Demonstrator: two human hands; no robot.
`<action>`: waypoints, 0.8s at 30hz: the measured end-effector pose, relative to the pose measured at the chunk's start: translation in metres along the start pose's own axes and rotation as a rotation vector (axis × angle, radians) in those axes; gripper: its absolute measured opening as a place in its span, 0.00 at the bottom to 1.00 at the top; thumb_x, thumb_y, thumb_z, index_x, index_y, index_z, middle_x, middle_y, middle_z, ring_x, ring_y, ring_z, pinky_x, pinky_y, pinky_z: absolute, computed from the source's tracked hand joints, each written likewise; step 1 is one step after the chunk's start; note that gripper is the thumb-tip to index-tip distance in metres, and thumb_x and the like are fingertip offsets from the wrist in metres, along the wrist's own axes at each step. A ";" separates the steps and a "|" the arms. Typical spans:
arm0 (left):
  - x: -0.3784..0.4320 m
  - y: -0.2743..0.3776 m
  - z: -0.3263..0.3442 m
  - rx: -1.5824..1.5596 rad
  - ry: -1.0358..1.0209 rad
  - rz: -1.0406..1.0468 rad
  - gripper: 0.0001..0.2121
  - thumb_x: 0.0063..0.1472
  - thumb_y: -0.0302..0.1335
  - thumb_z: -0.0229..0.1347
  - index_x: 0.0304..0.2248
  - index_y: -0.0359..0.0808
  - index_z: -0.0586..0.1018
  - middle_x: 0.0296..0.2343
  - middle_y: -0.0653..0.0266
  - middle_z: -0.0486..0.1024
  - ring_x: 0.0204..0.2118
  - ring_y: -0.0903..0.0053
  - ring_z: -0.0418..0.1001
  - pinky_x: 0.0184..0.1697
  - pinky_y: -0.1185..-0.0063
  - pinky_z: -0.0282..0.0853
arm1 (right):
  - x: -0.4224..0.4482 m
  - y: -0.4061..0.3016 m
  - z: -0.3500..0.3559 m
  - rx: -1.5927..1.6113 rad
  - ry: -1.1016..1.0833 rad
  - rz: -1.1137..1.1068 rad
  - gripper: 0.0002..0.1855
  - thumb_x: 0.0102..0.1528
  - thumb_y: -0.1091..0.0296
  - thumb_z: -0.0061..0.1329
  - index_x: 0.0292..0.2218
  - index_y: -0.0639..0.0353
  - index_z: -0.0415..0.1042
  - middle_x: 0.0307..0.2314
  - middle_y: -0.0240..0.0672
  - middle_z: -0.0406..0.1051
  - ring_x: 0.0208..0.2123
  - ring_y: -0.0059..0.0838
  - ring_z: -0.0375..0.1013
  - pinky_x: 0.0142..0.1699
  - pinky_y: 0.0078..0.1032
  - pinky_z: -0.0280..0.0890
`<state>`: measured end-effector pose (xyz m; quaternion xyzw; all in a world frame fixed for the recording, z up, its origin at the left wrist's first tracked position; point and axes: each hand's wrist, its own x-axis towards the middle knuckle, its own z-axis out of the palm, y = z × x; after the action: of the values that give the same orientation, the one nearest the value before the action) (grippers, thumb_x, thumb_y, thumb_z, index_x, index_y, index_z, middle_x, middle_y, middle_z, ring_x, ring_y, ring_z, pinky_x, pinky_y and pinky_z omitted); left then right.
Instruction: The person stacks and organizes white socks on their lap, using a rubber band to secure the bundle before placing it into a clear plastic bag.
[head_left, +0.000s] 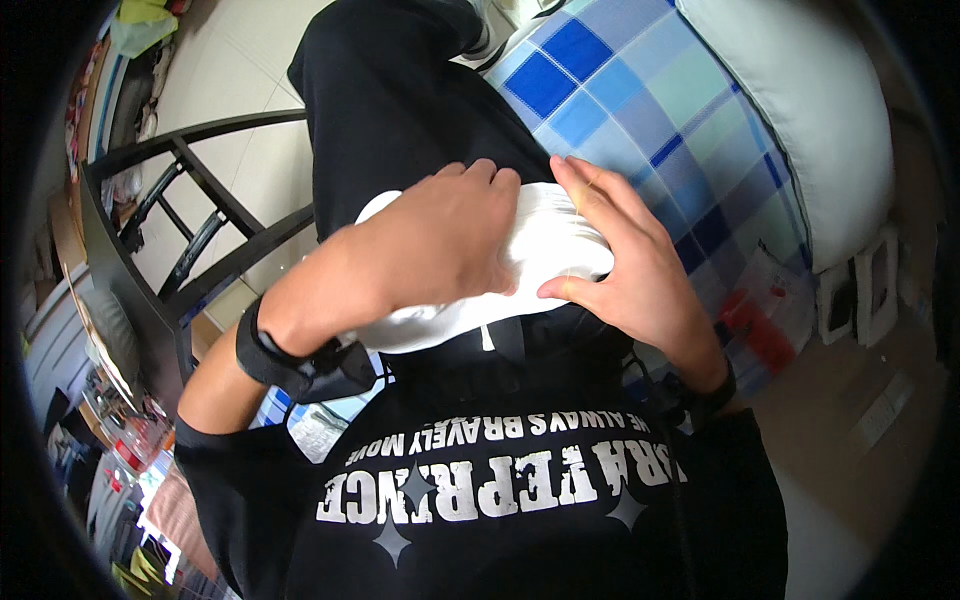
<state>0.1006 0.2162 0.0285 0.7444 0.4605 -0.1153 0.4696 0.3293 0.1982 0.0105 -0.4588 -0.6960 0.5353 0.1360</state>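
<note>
A white fabric bundle (551, 225), with layered folds at its right end, lies across my lap. My left hand (442, 232) grips it from above, back of the hand up, with the fingertips curled out of sight and slightly blurred. My right hand (626, 240) curves around the right end, its thumb on the near side and its fingers on the far side. A thin yellowish band (590, 182), which looks like a rubber band, stretches between the fingers and thumb of my right hand. What is under the bundle is hidden.
A blue checked cloth (645, 112) covers the surface at my right, with a pale cushion (817, 112) at its edge. A clear and red plastic package (761, 322) lies near my right elbow. A dark metal frame (135, 247) stands on the tiled floor at left.
</note>
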 end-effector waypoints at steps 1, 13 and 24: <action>-0.003 0.003 0.001 -0.012 0.029 0.008 0.27 0.50 0.33 0.69 0.43 0.26 0.70 0.38 0.48 0.71 0.42 0.54 0.71 0.49 0.66 0.68 | -0.001 0.002 -0.001 0.024 0.013 -0.007 0.54 0.38 0.74 0.70 0.65 0.58 0.60 0.59 0.44 0.62 0.59 0.43 0.65 0.63 0.32 0.61; -0.020 0.013 -0.008 -0.193 0.154 0.130 0.24 0.48 0.19 0.65 0.44 0.31 0.69 0.35 0.51 0.73 0.40 0.52 0.74 0.43 0.63 0.70 | -0.005 -0.003 -0.008 0.114 -0.081 -0.081 0.61 0.34 0.74 0.73 0.67 0.56 0.56 0.61 0.44 0.61 0.63 0.43 0.61 0.64 0.34 0.59; -0.030 0.009 -0.004 -0.164 0.147 0.235 0.30 0.44 0.15 0.63 0.49 0.35 0.69 0.40 0.59 0.76 0.43 0.60 0.73 0.46 0.66 0.66 | 0.001 0.003 -0.009 0.246 -0.172 -0.165 0.58 0.38 0.75 0.69 0.67 0.58 0.55 0.54 0.44 0.67 0.55 0.42 0.69 0.57 0.32 0.66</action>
<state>0.0899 0.2009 0.0541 0.7586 0.4113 0.0330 0.5042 0.3366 0.2047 0.0109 -0.3325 -0.6697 0.6407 0.1747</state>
